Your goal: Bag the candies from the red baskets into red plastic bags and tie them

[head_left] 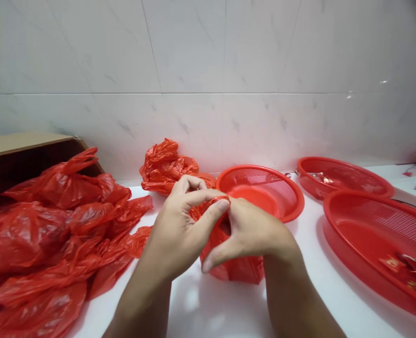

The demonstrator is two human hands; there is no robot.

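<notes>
A thin red plastic bag (pixel 238 271) hangs in front of me, just over the white table, with its top gathered between my hands. My left hand (pixel 188 223) pinches the bag's upper edge between thumb and fingers. Round the neck of the same bag, from the right, curls my right hand (pixel 248 230); its thumb points down to the left across the bag, and its fingers are partly hidden behind the left hand and the plastic. What the bag contains, if anything, cannot be seen.
Filled red bags (pixel 35 230) are heaped at the left before an open cardboard box (pixel 28 143). Crumpled red bags (pixel 165 164) lie by the tiled wall. A red round basket (pixel 290 195) stands behind my hands; two more baskets (pixel 342 253) at right hold small packets.
</notes>
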